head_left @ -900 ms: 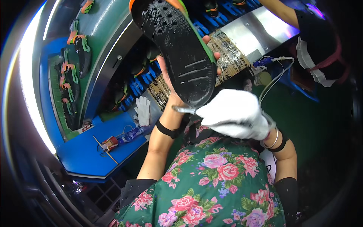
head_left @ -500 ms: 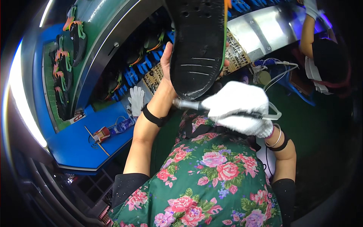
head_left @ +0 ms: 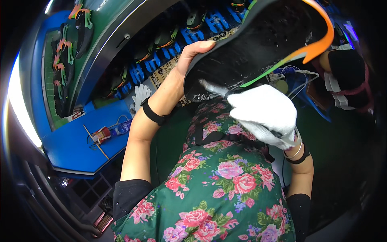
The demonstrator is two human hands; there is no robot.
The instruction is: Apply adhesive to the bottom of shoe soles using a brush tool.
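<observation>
My left hand (head_left: 188, 56), bare, grips the edge of a large black shoe sole (head_left: 250, 44) with the thumb on its rim; the other fingers are hidden behind it. The sole is tilted and has a green and orange edge. Shiny, wet-looking streaks show on its black face. In a white glove, my right hand (head_left: 266, 115) closes around a slim brush-like tool (head_left: 215, 88) with a silvery front part. Its blurred tip is over the end of the sole nearest me, and I cannot tell if it touches.
Left is a blue table (head_left: 72, 149) with a red box (head_left: 101, 134), a blue bottle (head_left: 121, 128) and a white glove (head_left: 141, 96). Black-and-orange shoe parts (head_left: 62, 68) lie on a green surface. Blue racks (head_left: 217, 21) hold more parts. A co-worker (head_left: 346, 76) is at right.
The sole has turned from upright to slanting, its far end now to the right. The tool has moved up from below the sole's near end to over its face.
</observation>
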